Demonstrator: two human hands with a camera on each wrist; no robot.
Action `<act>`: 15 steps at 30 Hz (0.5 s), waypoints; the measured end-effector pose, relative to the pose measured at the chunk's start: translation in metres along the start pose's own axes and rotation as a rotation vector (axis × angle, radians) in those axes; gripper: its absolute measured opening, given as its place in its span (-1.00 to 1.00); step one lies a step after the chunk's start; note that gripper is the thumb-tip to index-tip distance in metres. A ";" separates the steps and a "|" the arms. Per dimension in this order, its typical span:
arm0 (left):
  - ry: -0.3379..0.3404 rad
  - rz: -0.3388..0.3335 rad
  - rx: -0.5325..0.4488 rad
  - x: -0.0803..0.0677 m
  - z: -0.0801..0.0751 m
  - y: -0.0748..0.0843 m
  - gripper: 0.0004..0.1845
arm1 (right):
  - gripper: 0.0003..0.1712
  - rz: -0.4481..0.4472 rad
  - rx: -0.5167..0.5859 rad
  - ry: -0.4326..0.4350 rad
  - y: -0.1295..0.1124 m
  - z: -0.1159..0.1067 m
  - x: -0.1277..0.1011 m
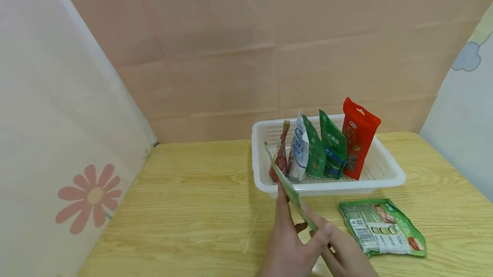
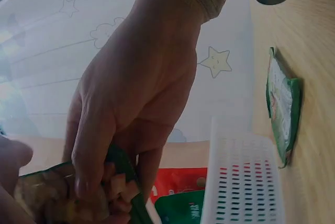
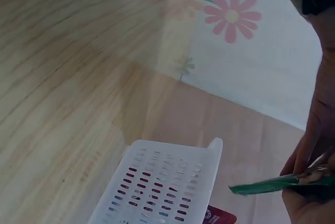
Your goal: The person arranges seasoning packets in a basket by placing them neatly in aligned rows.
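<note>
Both hands hold a flat green food packet [image 1: 286, 183], which stands tilted and almost edge-on in front of the basket. My left hand [image 1: 289, 238] grips it from the left, its thumb bent toward the other hand. From the right, my right hand [image 1: 340, 245] pinches the lower part. The left wrist view shows the left hand's thumb [image 2: 91, 156] across the packet's pictured face. A second green packet [image 1: 385, 227] lies on the table to the right of the hands, printed text and barcode up.
Behind the hands is a white perforated basket [image 1: 331, 188]. Inside stand a red-labelled bottle [image 1: 282, 153], a white-and-blue pouch [image 1: 298, 153], green pouches [image 1: 333, 144] and a red pouch [image 1: 360, 140] rising above the rim. A thin pale strip [image 1: 251, 232] lies on the wooden table [image 1: 185, 200].
</note>
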State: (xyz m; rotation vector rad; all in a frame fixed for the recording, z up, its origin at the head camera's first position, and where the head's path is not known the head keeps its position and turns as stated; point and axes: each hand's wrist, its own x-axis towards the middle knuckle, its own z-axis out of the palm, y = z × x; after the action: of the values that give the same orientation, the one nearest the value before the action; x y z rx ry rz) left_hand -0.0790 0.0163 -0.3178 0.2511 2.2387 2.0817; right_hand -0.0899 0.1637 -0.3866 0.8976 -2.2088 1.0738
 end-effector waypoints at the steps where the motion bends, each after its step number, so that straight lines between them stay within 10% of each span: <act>1: 0.009 0.023 -0.030 0.000 0.000 -0.002 0.01 | -0.47 -0.035 -0.054 -0.015 -0.002 0.001 0.003; 7: 0.074 0.141 -0.193 0.001 0.002 -0.015 -0.18 | -0.49 -0.277 -0.157 0.007 -0.006 0.005 0.015; 15: 0.167 0.201 -0.255 0.000 0.000 -0.028 -0.40 | -0.44 -0.375 -0.090 0.030 0.010 0.001 0.020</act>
State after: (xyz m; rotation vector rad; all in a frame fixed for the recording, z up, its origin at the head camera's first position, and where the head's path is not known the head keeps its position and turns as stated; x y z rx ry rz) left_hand -0.0805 0.0149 -0.3454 0.3059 2.0756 2.5528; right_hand -0.1108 0.1611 -0.3777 1.1866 -1.9434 0.7984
